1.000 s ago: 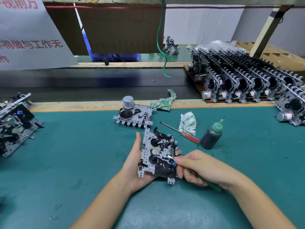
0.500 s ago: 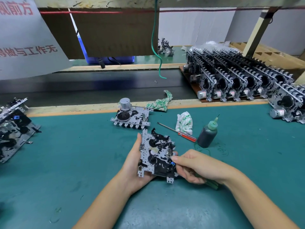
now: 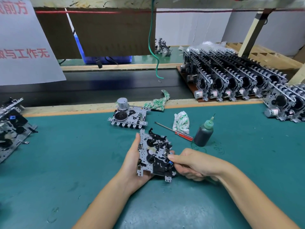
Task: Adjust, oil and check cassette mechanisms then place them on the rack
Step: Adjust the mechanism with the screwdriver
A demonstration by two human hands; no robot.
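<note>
Cassette mechanism [image 3: 154, 154] is up off the green mat [image 3: 74, 154], cradled in your left hand [image 3: 132, 164]: palm under its left edge, thumb up along the side, fingers curled round the back. Your right hand [image 3: 193, 164] is curled, thumb and forefinger pinching a small tool [image 3: 165, 156] whose tip sits at the mechanism's right edge, by the blue part; can't make out what tool it is.

A second mechanism [image 3: 128, 117], motor on top, lies flat on the mat just beyond. Right of your hands: red-handled screwdriver [image 3: 175, 131], crumpled cloth [image 3: 181, 122] touching it, dark oil bottle [image 3: 203, 133] standing upright beside them. Another cloth [image 3: 158, 101] sits on the wooden strip. The rack [image 3: 188, 75] far right is packed with rows of upright mechanisms [image 3: 231, 80]. More mechanisms [image 3: 11, 128] piled at the left edge.
</note>
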